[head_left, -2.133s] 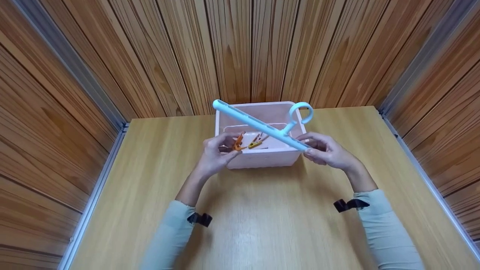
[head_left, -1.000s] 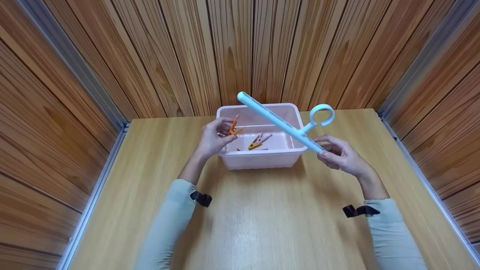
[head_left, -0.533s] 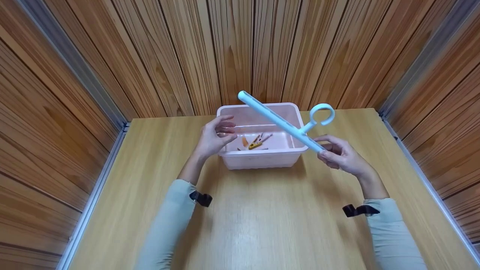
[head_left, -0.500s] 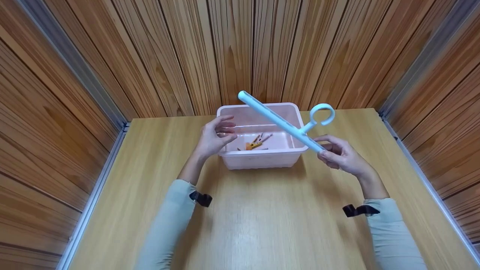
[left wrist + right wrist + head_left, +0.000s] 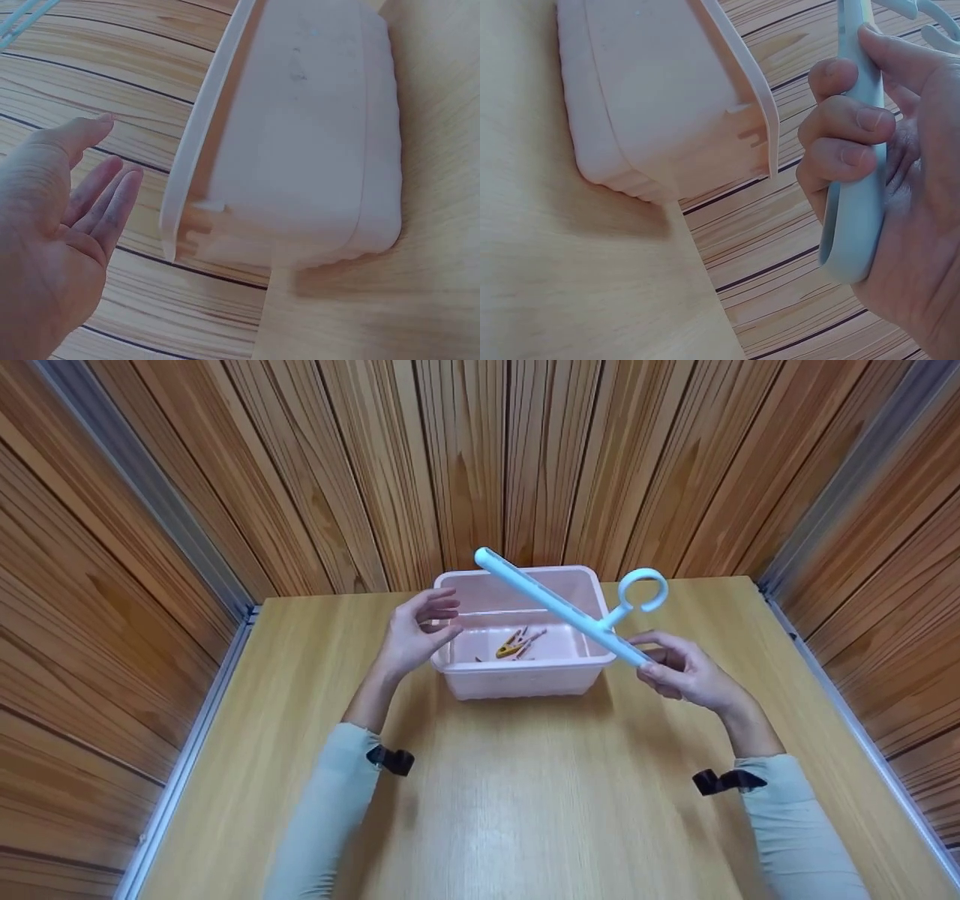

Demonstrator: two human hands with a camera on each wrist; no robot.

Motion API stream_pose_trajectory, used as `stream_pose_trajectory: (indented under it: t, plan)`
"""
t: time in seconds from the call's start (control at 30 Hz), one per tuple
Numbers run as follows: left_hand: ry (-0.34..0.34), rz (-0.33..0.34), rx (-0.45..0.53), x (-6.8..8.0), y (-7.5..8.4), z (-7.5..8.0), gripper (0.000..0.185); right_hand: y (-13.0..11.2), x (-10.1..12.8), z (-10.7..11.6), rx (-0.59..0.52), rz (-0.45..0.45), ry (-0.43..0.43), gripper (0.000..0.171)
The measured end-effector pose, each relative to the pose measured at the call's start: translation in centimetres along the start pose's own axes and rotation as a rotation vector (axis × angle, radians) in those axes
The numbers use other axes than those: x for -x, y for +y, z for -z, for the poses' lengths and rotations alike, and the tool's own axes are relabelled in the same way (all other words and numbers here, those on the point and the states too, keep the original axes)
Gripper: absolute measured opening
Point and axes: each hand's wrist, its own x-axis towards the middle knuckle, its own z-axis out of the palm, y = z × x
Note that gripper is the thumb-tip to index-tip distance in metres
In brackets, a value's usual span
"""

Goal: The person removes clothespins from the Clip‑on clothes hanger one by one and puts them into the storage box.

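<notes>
My right hand (image 5: 684, 671) grips the lower end of a light-blue hanger (image 5: 551, 601) with a round hook, held slanting above a pale pink tub (image 5: 529, 682). In the right wrist view the fingers (image 5: 844, 124) curl round the hanger's bar (image 5: 861, 202). At the tub's left rim, my left hand (image 5: 411, 636) holds nothing; its fingers are relaxed and parted from the thumb. The left wrist view shows that hand (image 5: 56, 232) apart from the tub. Inside the tub lie a yellow clothespin (image 5: 510, 646) and pinkish ones (image 5: 531, 639); the front wall hides part of the floor.
The tub stands near the back edge of a wooden table (image 5: 495, 780). Wood-plank walls (image 5: 465, 472) rise behind and on both sides, with metal rails (image 5: 187, 735) along the edges. Each sleeve carries a black wrist mount (image 5: 391, 760).
My left hand let go of an orange clothespin, which dropped into the tub and cannot be made out now. That hand has drawn back slightly left. The hanger moved right, then stayed nearly still.
</notes>
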Motion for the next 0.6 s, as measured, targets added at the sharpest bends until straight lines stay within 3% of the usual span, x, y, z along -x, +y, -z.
stream_pose_trajectory:
  t: [0.2, 0.43, 0.6]
  plan:
    - [0.014, -0.03, 0.004, 0.6, -0.5, 1.5, 0.056, 0.2, 0.2, -0.2, 0.032, -0.008, -0.033, 0.037]
    - [0.007, -0.025, -0.049, 1.7, -1.4, 3.3, 0.062, 0.6, 0.3, -0.7, 0.045, -0.022, -0.083, 0.035]
    - [0.012, -0.005, -0.03, 2.4, -2.0, 4.3, 0.064, 0.9, 0.5, -1.0, 0.069, -0.04, -0.13, 0.037]
